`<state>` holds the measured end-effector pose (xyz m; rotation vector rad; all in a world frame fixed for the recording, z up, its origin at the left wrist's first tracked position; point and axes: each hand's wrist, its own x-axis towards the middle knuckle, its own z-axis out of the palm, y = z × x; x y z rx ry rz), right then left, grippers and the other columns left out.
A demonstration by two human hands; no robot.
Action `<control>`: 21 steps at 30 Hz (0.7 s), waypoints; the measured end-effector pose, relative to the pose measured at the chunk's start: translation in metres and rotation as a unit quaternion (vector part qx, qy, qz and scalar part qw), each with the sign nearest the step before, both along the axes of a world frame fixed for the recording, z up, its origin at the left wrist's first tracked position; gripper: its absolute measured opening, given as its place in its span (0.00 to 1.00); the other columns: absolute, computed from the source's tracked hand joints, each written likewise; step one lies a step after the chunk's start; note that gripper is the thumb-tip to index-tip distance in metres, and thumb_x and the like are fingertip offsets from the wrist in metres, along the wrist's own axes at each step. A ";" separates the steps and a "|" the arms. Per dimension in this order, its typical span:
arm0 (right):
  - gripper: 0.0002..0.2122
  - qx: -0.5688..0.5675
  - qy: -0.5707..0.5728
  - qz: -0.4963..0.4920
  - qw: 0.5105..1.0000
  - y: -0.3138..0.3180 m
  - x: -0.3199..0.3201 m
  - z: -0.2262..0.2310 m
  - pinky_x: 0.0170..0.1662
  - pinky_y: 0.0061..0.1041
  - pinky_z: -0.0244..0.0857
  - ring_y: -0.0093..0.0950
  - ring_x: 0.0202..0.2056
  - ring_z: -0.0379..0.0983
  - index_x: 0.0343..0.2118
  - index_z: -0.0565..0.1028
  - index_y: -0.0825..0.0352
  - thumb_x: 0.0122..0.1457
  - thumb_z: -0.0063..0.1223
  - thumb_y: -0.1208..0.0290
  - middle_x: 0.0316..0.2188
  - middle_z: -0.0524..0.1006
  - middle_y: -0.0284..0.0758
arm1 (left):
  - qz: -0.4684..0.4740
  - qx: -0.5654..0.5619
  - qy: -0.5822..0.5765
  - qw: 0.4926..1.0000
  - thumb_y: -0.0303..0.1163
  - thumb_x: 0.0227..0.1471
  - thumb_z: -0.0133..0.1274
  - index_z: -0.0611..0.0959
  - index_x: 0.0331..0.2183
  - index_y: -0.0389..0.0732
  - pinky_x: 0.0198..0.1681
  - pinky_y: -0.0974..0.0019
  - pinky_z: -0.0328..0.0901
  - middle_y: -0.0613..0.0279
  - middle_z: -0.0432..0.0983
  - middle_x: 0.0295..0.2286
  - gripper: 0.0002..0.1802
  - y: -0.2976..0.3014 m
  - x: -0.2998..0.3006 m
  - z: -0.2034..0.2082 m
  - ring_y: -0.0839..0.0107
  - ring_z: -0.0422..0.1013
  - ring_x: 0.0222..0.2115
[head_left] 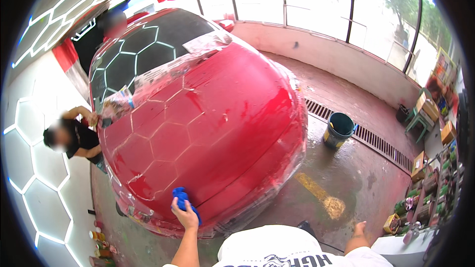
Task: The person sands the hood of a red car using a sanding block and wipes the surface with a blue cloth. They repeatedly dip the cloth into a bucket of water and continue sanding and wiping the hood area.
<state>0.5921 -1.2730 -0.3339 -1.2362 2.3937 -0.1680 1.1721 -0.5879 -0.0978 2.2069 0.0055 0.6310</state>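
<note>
Nearest the camera, the person's white shirt (277,249) fills the bottom edge, with both bare forearms rising from it. Their left hand (185,215) is curled around a bright blue cloth (182,199), fingers closed on it and pressing it flat against the lower front of a red car's hood (213,128). Their right hand (359,228) hangs low beside the body, over the wet concrete floor (346,168) and touching nothing — whether its fingers are spread or closed cannot be told.

Across the hood, glossy paint mirrors a hexagon pattern of ceiling lights, and thin clear film (277,168) hangs along the car's right edge. Sheets of paper (205,43) cover the base of the windscreen.

At the car's far left side, another person (74,138) in a black top leans in with one hand on the paper masking.

Right of the car, a teal bucket (339,128) stands beside a long floor drain grate (366,136), and a yellow painted line (321,195) marks the floor. Shelves of bottles (430,188) line the right wall.
</note>
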 end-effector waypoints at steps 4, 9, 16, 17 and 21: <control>0.44 0.028 -0.012 -0.015 0.999 -0.055 -0.051 -0.009 0.70 0.54 0.66 0.57 0.67 0.73 0.63 0.77 0.77 0.80 0.21 0.36 0.64 0.78 0.56 | 0.013 -0.433 0.108 0.895 0.59 0.77 0.47 0.72 0.65 0.39 0.63 0.52 0.69 0.55 0.78 0.56 0.35 -0.073 0.021 0.041 0.58 0.75 0.57; 0.48 -0.005 -0.147 -0.087 0.985 -0.128 -0.086 -0.011 0.51 0.69 0.74 0.63 0.58 0.78 0.68 0.73 0.74 0.76 0.20 0.28 0.57 0.82 0.55 | -0.039 -0.598 0.161 0.784 0.73 0.74 0.34 0.79 0.60 0.48 0.64 0.49 0.70 0.62 0.81 0.51 0.41 -0.188 0.006 0.074 0.61 0.78 0.54; 0.53 0.126 -0.223 -0.119 0.959 -0.153 -0.071 -0.004 0.29 0.51 0.67 0.47 0.28 0.76 0.66 0.73 0.64 0.67 0.12 0.17 0.35 0.81 0.47 | -0.254 -0.671 0.211 0.664 0.79 0.68 0.32 0.84 0.49 0.56 0.55 0.44 0.74 0.63 0.85 0.43 0.41 -0.308 -0.009 0.064 0.56 0.80 0.46; 0.53 0.110 -0.219 -0.129 0.961 -0.151 -0.069 0.001 0.28 0.51 0.66 0.47 0.28 0.76 0.64 0.75 0.65 0.67 0.14 0.17 0.35 0.81 0.47 | -0.249 -0.676 0.229 0.654 0.80 0.67 0.33 0.84 0.49 0.56 0.54 0.43 0.74 0.63 0.85 0.43 0.42 -0.331 -0.009 0.069 0.55 0.80 0.46; 0.52 0.107 -0.221 -0.143 0.959 -0.124 -0.043 0.015 0.29 0.49 0.65 0.47 0.30 0.77 0.61 0.77 0.68 0.69 0.16 0.18 0.38 0.82 0.48 | -0.279 -0.677 0.276 0.623 0.87 0.60 0.37 0.84 0.49 0.58 0.48 0.38 0.75 0.60 0.85 0.45 0.45 -0.392 0.000 0.082 0.52 0.80 0.44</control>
